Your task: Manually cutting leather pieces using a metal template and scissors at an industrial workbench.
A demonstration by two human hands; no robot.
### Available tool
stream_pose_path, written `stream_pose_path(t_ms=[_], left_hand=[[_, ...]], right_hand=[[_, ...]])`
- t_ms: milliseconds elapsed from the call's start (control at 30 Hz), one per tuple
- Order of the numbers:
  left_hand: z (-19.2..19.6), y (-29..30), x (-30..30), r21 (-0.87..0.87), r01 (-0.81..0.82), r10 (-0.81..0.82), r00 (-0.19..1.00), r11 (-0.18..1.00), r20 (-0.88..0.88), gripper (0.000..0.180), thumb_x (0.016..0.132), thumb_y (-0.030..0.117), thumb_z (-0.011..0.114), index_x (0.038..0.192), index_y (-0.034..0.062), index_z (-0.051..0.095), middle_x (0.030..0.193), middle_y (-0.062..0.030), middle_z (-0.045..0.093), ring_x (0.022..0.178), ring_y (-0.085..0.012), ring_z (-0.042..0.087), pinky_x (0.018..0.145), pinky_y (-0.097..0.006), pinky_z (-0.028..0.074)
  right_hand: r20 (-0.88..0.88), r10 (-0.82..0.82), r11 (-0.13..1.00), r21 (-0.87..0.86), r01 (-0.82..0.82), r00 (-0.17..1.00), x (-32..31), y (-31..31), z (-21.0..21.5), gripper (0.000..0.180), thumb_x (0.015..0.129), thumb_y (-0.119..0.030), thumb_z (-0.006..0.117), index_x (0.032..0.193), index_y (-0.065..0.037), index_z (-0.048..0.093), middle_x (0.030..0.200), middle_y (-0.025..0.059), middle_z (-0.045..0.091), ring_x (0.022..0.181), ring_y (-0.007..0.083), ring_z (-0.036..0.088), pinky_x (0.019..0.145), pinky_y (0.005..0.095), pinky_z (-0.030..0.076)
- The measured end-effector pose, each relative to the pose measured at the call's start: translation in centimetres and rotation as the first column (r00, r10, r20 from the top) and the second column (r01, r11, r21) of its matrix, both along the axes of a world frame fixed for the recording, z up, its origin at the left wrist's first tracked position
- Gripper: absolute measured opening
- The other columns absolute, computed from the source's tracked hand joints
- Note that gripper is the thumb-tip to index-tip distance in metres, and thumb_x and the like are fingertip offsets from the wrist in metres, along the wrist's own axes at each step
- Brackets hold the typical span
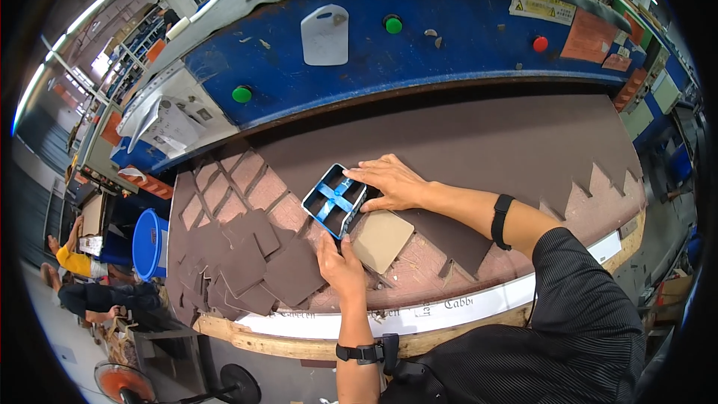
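Note:
A square blue-and-black cutting die [334, 200] with a blue cross brace is between my two hands over the worktop. My right hand [389, 182] grips its right side, the fingers along the upper corner. At its lower corner, my left hand [342, 265] holds the edge with thumb and fingers. A beige square piece [383, 241] lies just right of my left hand. Left of the die, dark brown cut squares [243, 258] lie in a loose, overlapping pile. The large dark brown sheet [464, 142] spreads beyond my right hand, its cut edge zigzagging.
A lattice of brown offcut strips [232, 179] lies on the pinkish cutting board [613, 198]. Behind it stands the blue machine beam [449, 34] with green [393, 25] and red buttons [540, 44]. A blue bucket [151, 245] and a fan [123, 384] stand at left, near other people.

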State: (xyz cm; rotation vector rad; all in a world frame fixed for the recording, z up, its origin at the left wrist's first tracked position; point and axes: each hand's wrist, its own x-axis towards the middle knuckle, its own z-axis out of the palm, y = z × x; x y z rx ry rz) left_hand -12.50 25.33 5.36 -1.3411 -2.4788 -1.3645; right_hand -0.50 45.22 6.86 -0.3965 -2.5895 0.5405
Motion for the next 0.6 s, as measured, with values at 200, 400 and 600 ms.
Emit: stream_pose_path(t_ms=[200, 400, 600], left_hand=[[-1.1, 0.5, 0.3, 0.013, 0.014, -0.014, 1.000, 1.000, 0.002, 0.040, 0.089, 0.006, 0.065, 0.124, -0.0127, 0.058, 0.124, -0.0317, 0.060, 0.116, -0.0455, 0.058, 0.101, -0.046, 0.045], [-1.4, -0.6, 0.3, 0.036, 0.029, -0.034, 0.991, 0.999, 0.133, 0.038, 0.093, 0.003, 0.057, 0.129, -0.0099, 0.056, 0.127, -0.0289, 0.060, 0.119, -0.0420, 0.057, 0.102, -0.043, 0.044], [-0.9, -0.9, 0.2, 0.034, 0.059, -0.061, 0.996, 0.998, 0.067, 0.040, 0.093, 0.001, 0.054, 0.131, -0.0101, 0.054, 0.127, -0.0284, 0.060, 0.122, -0.0405, 0.055, 0.105, -0.042, 0.042]], right_hand=[[-0.138, 0.035, 0.999, 0.018, -0.033, 0.990, 0.4, 0.6, -1.1, 0.046, 0.079, -0.031, 0.078, 0.118, -0.011, 0.064, 0.124, 0.0156, 0.066, 0.123, 0.0287, 0.057, 0.103, 0.0428, 0.038], [-0.179, 0.074, 0.997, 0.023, -0.071, 0.981, 0.4, 0.8, -1.4, 0.033, 0.075, -0.024, 0.082, 0.099, -0.008, 0.065, 0.115, 0.0153, 0.069, 0.120, 0.0303, 0.060, 0.099, 0.0434, 0.042], [-0.204, 0.095, 0.992, 0.105, -0.075, 0.974, 0.1, 0.7, -0.9, 0.030, 0.078, -0.026, 0.078, 0.097, -0.008, 0.062, 0.112, 0.0104, 0.069, 0.118, 0.0277, 0.060, 0.095, 0.0430, 0.043]])
